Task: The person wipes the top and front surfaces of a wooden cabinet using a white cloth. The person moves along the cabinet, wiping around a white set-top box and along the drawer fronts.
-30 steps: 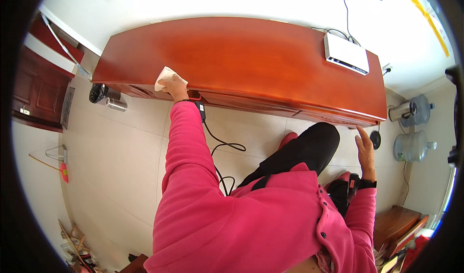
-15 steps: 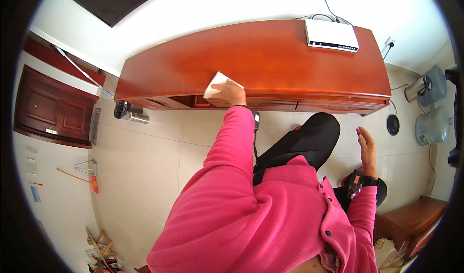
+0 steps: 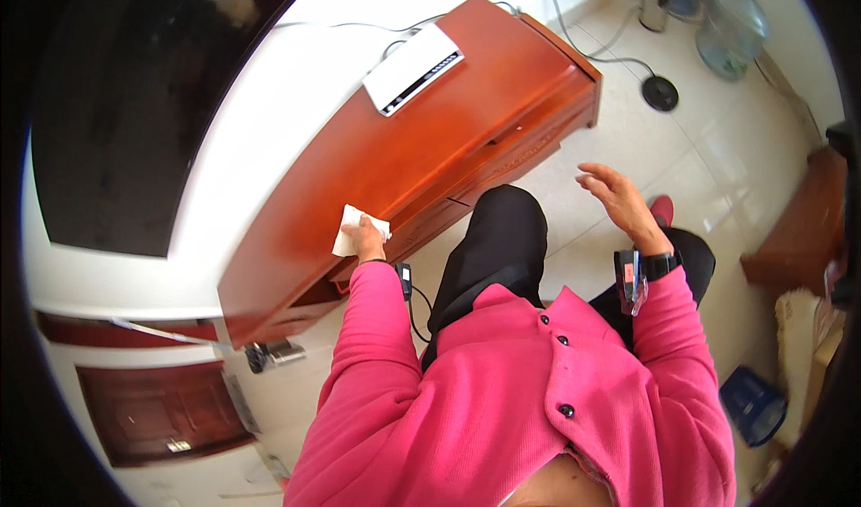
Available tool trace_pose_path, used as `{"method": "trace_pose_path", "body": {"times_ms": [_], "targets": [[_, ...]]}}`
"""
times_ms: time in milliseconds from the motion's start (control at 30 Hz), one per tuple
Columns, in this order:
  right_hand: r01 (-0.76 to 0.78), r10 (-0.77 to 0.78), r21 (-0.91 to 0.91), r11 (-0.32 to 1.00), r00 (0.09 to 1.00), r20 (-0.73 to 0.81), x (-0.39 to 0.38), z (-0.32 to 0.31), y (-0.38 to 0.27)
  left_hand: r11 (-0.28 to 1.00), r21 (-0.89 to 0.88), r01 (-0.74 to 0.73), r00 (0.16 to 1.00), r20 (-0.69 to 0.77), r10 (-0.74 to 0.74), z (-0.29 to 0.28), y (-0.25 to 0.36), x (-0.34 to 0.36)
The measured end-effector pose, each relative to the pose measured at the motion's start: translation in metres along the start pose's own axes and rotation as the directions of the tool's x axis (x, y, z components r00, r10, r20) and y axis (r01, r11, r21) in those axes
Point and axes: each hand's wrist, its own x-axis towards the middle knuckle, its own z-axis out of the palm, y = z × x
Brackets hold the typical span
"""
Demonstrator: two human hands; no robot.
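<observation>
My left hand (image 3: 366, 240) is closed on a folded white cloth (image 3: 346, 231), which could also be paper tissue. It lies on the glossy reddish-brown top of a long low wooden cabinet (image 3: 309, 222), at the front edge. Below that hand, part of the cabinet front stands open, with something red just inside. My right hand (image 3: 621, 205) hangs in the air over the floor, right of my knee, with its fingers stretched out and nothing in them. A white set-top box (image 3: 413, 69) sits toward the right part of the cabinet top.
A large dark screen (image 3: 117, 121) is on the wall at the left. Water bottles (image 3: 731, 31) and a black round disc with a cord (image 3: 659, 93) are at the far right. A blue bin (image 3: 752, 406) stands by wooden furniture (image 3: 803, 229) on the right.
The view has turned, so the cabinet now runs diagonally. My left hand still presses the cloth near the front edge. My right hand, still empty, reaches up and leftward with its fingers forward.
</observation>
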Motion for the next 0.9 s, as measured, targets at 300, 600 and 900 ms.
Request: {"method": "trace_pose_path", "body": {"times_ms": [300, 600, 900], "targets": [[-0.051, 0.051, 0.022, 0.998, 0.998, 0.021, -0.003, -0.009, -0.024, 0.478, 0.475, -0.739, 0.665, 0.401, 0.630, 0.079, 0.041, -0.049], [-0.067, 0.069, 0.044, 0.997, 0.997, -0.037, -0.009, -0.021, -0.001, 0.637, 0.343, -0.691, 0.651, 0.678, 0.342, 0.170, 0.147, -0.130], [-0.006, 0.004, -0.035, 0.999, 0.997, -0.074, -0.010, -0.024, -0.004, 0.153, 0.322, -0.934, 0.345, 0.708, 0.616, 0.191, 0.218, -0.146]]}}
